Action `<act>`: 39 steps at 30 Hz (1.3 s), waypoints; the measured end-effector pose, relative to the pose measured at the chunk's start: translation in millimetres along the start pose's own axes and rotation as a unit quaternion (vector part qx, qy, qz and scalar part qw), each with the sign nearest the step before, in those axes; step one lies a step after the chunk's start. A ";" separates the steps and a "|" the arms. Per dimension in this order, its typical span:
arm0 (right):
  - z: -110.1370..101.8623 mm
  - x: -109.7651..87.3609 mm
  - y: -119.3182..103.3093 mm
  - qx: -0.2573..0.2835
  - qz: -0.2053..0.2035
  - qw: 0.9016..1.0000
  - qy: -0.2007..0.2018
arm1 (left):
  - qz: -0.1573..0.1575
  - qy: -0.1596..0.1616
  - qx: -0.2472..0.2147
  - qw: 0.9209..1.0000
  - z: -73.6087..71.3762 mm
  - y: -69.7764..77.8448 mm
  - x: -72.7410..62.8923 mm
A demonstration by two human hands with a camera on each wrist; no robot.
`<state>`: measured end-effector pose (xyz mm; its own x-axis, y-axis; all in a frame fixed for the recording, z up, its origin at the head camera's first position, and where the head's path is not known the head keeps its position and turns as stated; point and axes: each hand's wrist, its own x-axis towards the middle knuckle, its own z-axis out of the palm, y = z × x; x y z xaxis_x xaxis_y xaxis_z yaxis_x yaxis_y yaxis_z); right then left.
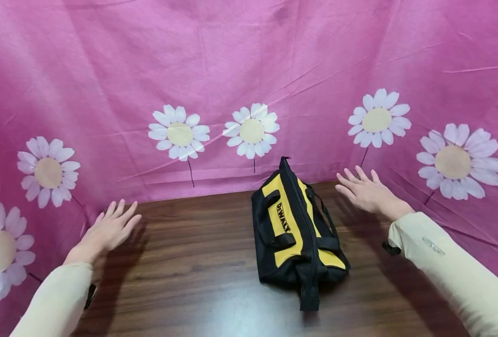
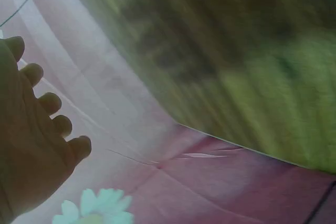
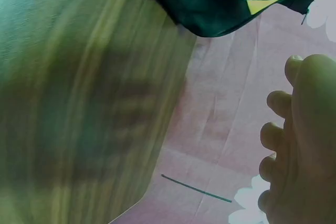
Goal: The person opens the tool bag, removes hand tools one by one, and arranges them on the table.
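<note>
Beside the bag (image 1: 297, 224), the right hand (image 1: 369, 193) hovers outstretched.

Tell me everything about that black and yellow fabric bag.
The black and yellow DeWALT bag, apparently fabric, stands on the brown wood-grain table, right of centre. Its black top zip looks closed. Black lettering marks a yellow side panel; black strap handles on both sides; a black tab at the near end. Neither bare left hand nor bare right hand touches it.
</note>
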<state>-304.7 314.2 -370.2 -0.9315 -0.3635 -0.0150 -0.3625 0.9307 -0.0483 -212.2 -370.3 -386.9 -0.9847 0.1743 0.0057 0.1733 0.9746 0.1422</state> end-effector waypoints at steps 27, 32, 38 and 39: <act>-25.6 108.7 -83.8 0.284 0.018 0.956 0.068 | 0.111 -0.099 -0.322 0.935 -42.2 240.6 177.7; -20.6 115.7 -87.4 0.370 0.035 0.928 0.032 | 0.095 -0.120 -0.405 0.901 -19.1 275.8 204.3; -19.2 119.1 -93.6 0.418 0.042 0.907 -0.016 | 0.031 -0.156 -0.529 0.834 9.2 297.2 226.5; -19.4 119.9 -95.2 0.416 0.041 0.908 -0.017 | 0.029 -0.156 -0.540 0.826 12.0 299.4 228.8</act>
<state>-382.5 182.7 -348.0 -0.9480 -0.3075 -0.0826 -0.1290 0.6082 -0.7832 -385.3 -37.0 -354.9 -0.8930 0.4091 -0.1878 -0.0641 0.2975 0.9526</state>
